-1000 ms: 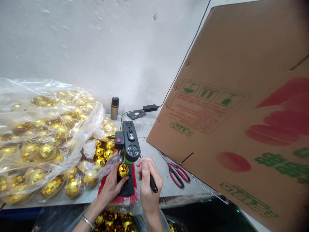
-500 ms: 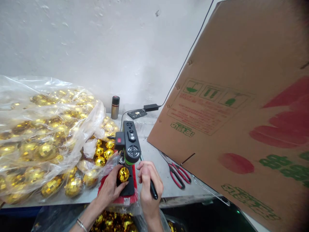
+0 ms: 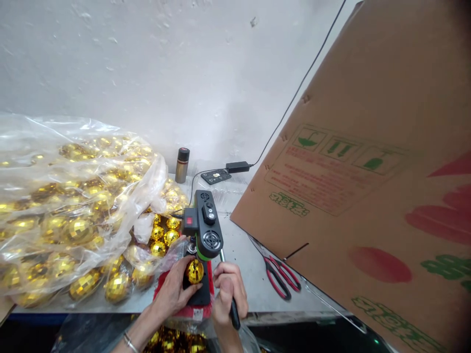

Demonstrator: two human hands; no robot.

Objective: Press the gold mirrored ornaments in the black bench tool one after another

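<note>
A gold mirrored ball (image 3: pixel 195 271) sits under the head of a small black-and-green bench machine (image 3: pixel 209 220). My left hand (image 3: pixel 174 288) holds the ball, with the thumb and fingers around its left side. To the right, my right hand (image 3: pixel 228 294) is closed round the black-handled lever (image 3: pixel 234 314) of the machine. The machine's black base (image 3: pixel 202 295) stands on a red sheet (image 3: pixel 197 313).
A clear bag of gold balls (image 3: pixel 79 228) covers the left. Red-and-black scissors (image 3: pixel 281 277) lie right of the machine, beside a large cardboard box (image 3: pixel 331 196). Behind stand a bottle (image 3: pixel 182 165) and a power adapter (image 3: pixel 238 167). More balls (image 3: pixel 172 340) lie below the table edge.
The whole view has shifted, so things appear slightly further right and lower. My left hand still holds the ball, and my right hand remains on the lever.
</note>
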